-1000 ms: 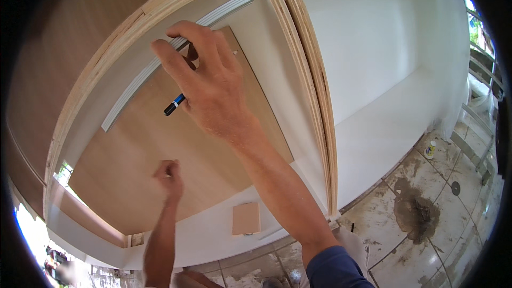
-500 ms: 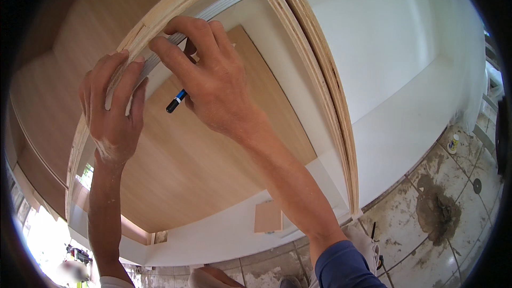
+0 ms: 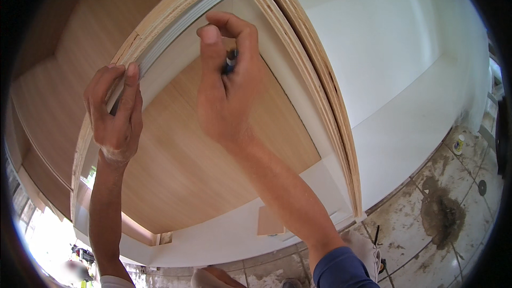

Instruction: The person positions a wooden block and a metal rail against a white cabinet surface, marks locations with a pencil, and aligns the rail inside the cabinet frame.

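Note:
My left hand is closed over the left part of the curved-looking plywood edge of a cabinet. Its thumb presses the inner side, at the lower end of a ribbed grey metal strip lying along that edge. My right hand is raised over the cabinet opening, apart from the strip, thumb and index finger curled toward each other. A dark blue-and-black pen is tucked in its curled fingers, mostly hidden. Below both hands lies the cabinet's light wood panel.
A plywood divider runs down on the right, beside a white compartment. A small wood piece lies near the lower edge. The tiled floor is stained, with a small bottle on it.
My right hand has drawn back off the metal strip to the right, turning so the pen is now mostly hidden. My left hand stays at the edge, its fingers drawn closer together.

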Demonstrator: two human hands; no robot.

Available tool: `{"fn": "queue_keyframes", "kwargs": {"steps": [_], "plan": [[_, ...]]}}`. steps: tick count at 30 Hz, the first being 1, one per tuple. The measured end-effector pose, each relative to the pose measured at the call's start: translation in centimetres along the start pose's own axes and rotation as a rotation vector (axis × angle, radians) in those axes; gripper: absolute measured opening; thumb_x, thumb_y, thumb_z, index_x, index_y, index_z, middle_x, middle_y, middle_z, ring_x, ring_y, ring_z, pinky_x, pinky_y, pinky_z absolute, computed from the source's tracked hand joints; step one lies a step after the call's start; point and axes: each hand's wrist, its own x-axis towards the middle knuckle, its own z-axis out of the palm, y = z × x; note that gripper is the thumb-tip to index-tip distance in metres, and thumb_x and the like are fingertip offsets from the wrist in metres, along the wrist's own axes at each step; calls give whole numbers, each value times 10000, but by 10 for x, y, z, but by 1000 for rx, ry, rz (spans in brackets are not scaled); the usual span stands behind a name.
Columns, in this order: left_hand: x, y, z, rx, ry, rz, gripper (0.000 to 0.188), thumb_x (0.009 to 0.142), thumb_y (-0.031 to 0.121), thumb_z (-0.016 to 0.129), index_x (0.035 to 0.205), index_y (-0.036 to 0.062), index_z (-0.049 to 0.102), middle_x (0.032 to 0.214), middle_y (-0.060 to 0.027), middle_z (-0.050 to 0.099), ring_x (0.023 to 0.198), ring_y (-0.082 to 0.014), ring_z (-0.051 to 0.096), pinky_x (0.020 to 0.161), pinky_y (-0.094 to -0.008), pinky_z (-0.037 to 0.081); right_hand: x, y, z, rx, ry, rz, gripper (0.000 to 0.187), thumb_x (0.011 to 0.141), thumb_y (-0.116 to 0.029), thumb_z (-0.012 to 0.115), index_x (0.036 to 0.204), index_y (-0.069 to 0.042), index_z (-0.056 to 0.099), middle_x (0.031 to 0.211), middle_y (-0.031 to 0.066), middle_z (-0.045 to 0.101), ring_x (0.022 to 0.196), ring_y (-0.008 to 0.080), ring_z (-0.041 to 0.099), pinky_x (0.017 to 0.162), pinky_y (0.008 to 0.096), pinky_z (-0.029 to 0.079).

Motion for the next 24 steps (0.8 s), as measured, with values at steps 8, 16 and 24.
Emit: {"fn": "queue_keyframes", "kwargs": {"steps": [8,16,24], "plan": [[0,-1,-4,33,-52,-17,552,771,-104,793,1288,76,720,1179,-108,598,1044,-283,620,877,-389,531,25,-6,9,413,-66,389,250,940,-129,747,985,39,567,782,49,596,601,58,488,491,257,373],[2,-6,-5,45,-32,5,562,759,-82,819,1280,108,732,1140,-93,594,993,-260,616,799,-372,546,32,-9,10,328,-28,400,254,889,-131,816,876,57,646,626,-15,601,568,21,458,502,202,350],[-5,-6,2,67,11,-9,508,786,-59,838,1257,104,741,1153,-98,597,972,-235,637,752,-347,582,32,-1,9,273,-41,299,285,872,-144,813,815,13,582,598,14,551,529,57,414,461,264,333]]}}
